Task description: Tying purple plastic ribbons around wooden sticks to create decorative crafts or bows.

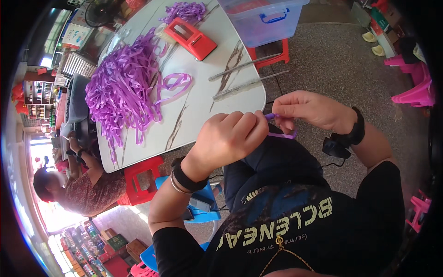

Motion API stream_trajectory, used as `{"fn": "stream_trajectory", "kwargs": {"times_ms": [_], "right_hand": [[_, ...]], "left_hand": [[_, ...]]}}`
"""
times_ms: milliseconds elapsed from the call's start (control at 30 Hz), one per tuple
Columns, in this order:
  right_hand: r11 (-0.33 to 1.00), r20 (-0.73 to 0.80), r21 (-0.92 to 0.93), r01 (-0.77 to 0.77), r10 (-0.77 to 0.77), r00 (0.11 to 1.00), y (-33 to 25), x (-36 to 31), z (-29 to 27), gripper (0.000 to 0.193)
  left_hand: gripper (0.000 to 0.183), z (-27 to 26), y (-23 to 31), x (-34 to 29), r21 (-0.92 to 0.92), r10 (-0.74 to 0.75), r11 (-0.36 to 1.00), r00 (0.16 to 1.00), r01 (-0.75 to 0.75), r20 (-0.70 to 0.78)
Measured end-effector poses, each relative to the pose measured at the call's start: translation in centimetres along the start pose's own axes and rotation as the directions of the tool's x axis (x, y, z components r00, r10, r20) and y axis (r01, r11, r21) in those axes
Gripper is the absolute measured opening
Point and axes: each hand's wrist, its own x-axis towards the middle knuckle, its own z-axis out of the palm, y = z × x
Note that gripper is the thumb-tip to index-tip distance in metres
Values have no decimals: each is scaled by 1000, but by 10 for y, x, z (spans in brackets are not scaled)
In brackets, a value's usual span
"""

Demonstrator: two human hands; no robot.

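My left hand (228,138) is closed around a purple ribbon (289,135), held over my lap by the table's near right corner. The fingertips of my right hand (314,110) pinch the same ribbon just beside the left fist. A short piece shows between the hands and a loose end curls below; my fingers hide the rest. On the white marbled table (184,122) lies a large heap of purple ribbons (122,87), with one strand looping out toward the middle. A red tape dispenser (191,39) and two thin metal rods (244,67) rest farther right.
A smaller bundle of purple ribbon (187,10) lies at the table's far end. Beyond the right edge, a clear plastic bin (258,30) sits above a red stool (282,56). Another person (92,187) is at the left, near a red stool (143,177).
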Motion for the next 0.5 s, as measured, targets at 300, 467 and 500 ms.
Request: {"fn": "stream_trajectory", "kwargs": {"times_ms": [300, 467, 500], "right_hand": [[628, 49, -671, 394, -493, 869, -10, -11, -2, 12], [-233, 382, -917, 324, -752, 538, -11, -18, -5, 11], [-229, 373, -921, 317, -752, 543, -10, -21, -8, 11]], "left_hand": [[9, 17, 10, 3, -821, -394, -206, 723, 532, 567], [18, 41, 21, 8, -592, -197, -759, 770, 271, 606], [16, 46, 21, 10, -657, -243, -695, 765, 291, 596]]}}
